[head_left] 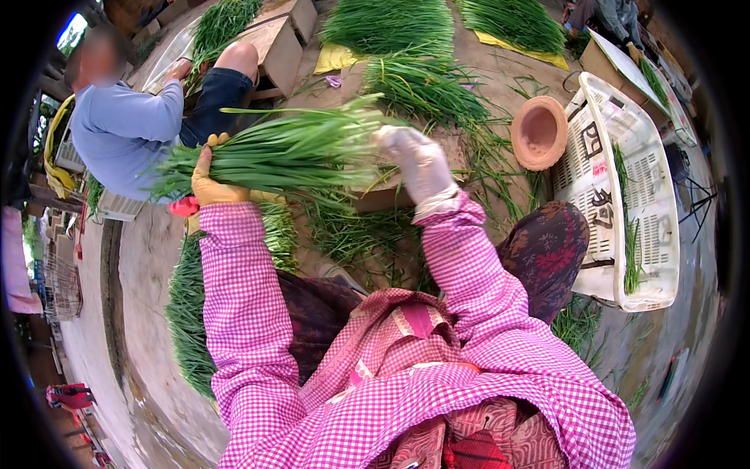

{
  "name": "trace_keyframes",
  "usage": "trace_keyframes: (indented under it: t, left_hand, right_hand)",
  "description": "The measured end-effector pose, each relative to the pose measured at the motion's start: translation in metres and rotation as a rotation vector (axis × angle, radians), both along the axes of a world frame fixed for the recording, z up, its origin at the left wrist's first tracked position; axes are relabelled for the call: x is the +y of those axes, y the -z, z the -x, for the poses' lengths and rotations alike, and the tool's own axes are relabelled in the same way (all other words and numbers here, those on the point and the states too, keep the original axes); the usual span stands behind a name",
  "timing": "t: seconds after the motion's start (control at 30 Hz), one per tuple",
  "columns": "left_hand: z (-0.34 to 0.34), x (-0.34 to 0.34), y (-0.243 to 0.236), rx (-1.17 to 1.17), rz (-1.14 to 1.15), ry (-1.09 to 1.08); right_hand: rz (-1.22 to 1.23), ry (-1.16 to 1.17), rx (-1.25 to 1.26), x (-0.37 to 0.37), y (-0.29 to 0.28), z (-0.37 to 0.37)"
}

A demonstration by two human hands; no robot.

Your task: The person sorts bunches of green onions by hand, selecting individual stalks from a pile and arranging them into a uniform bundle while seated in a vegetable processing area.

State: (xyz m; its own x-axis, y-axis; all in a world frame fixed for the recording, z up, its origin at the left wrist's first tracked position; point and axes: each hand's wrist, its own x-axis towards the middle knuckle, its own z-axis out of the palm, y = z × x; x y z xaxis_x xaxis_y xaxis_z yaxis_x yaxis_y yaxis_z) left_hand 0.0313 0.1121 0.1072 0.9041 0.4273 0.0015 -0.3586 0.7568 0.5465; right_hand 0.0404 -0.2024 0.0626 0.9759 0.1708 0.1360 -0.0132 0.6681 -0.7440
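A bundle of long green leafy stalks (277, 156) lies sideways in the grip of my left hand (212, 176), in a yellow glove, its thumb up across the leaves. My right hand (412, 162), in a pale glove, is closed beside the bundle's paler, blurred end; what its fingers pinch is too smeared to make out. Below and between my arms, loose stalks (351, 242) are scattered over the ground, and a dense pile of them (191, 313) lies along my left side.
A co-worker in blue (125, 133) sits upper left, a hand on more greens. Stalk piles (387, 23) on yellow sacks and a wooden box (277, 47) are at the top. A brown hat (539, 133) and white plastic crate (648, 258) are right. A floor groove (116, 289) runs left.
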Motion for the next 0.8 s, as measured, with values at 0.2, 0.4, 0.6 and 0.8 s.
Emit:
trace_keyframes:
  t: [0.2,0.4,0.6,0.8]
  left_hand:
    - [0.006,0.020,-0.002,0.030,-0.022,-0.097]
    - [0.007,0.023,0.004,-0.053,-0.013,-0.038]
    - [0.003,0.001,0.001,-0.149,-0.036,0.070]
    - [0.004,-0.011,-0.002,-0.117,-0.054,0.026]
  right_hand:
    - [1.242,0.298,-0.044,-0.062,0.032,-0.021]
    - [0.472,-0.156,-0.121,0.005,-0.003,0.005]
    - [1.241,0.433,-1.052,0.039,0.035,-0.005]
    - [0.530,0.032,0.011,0.069,0.030,0.016]
